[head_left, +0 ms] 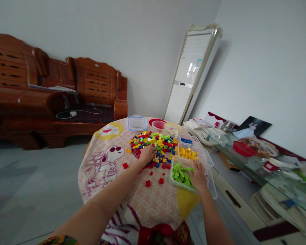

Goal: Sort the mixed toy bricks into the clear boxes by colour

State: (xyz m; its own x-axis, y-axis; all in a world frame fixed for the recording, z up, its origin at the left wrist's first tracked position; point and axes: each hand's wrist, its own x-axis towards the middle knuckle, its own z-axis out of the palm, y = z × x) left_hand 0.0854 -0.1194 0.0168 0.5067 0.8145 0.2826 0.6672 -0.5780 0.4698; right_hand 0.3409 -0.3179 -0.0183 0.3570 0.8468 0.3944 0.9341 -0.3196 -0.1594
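A mixed heap of toy building bricks (165, 146) in red, yellow, blue, green and white lies on the round table. My left hand (148, 154) reaches into the near side of the heap, fingers curled down; whatever is between them is hidden. My right hand (199, 175) rests at the right side of a clear plastic box of green bricks (182, 174), its fingers apart and nothing seen in them. Behind that box, yellow bricks (188, 153) fill another clear box, and a few blue bricks (186, 140) lie in a third.
Loose red bricks (148, 183) lie on the patterned tablecloth (142, 204). A clear lidded box (137, 123) and a pink bowl (158, 125) stand at the back. To the right is a cluttered glass-topped cabinet (255, 173); a wooden sofa (97, 88) stands behind left.
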